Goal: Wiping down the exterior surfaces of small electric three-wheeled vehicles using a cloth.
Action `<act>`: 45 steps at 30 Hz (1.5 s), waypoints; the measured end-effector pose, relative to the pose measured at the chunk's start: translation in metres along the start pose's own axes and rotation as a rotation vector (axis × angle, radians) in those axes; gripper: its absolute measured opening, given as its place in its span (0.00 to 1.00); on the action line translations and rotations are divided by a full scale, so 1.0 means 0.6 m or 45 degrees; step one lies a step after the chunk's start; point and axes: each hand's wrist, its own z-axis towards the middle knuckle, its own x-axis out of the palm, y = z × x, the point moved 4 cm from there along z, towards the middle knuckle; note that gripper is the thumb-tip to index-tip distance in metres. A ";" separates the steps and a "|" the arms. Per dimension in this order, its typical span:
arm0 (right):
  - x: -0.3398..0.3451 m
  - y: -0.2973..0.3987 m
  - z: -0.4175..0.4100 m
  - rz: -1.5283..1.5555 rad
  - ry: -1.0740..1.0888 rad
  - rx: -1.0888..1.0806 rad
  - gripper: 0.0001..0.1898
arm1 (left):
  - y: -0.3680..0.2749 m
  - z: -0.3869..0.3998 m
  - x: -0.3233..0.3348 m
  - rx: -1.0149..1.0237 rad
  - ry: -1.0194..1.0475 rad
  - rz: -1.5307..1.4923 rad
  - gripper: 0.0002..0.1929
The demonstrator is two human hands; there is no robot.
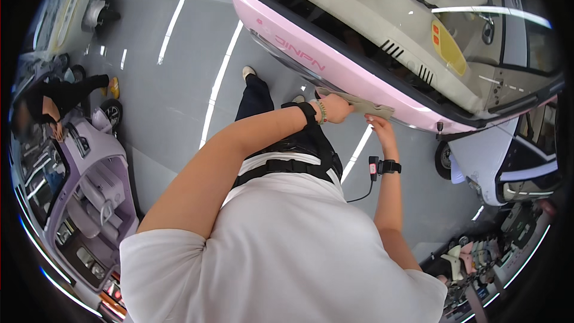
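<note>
A greyish-beige cloth lies lengthwise between my two hands, close to the lower front of a pink small car. My left hand wears a beaded bracelet and is closed around the cloth's left part. At the other end, the fingers of my right hand grip the cloth's lower edge. Part of the car's lower front trim is hidden behind the cloth and my left hand. Above the pink panel, the windshield shows a cream dashboard with yellow trays.
A lilac open-sided vehicle stands at the left, with a person in dark clothes beside it. A pale vehicle is close on the right. Several small scooters stand lower right. The glossy grey floor reflects strip lights.
</note>
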 end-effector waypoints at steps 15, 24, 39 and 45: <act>0.441 0.292 0.179 -0.553 0.423 -0.615 0.25 | 0.349 -0.268 -0.154 -0.751 -0.170 0.326 0.08; 0.149 0.094 0.064 -0.333 0.330 -0.208 0.22 | 0.122 -0.067 -0.010 -0.139 0.171 0.134 0.09; 0.143 0.090 0.067 -0.737 0.438 -0.267 0.25 | 0.151 -0.090 0.034 -0.076 -0.048 0.046 0.13; 0.377 0.275 0.126 -0.957 0.627 -0.399 0.30 | 0.300 -0.261 -0.056 -0.468 -0.359 0.103 0.08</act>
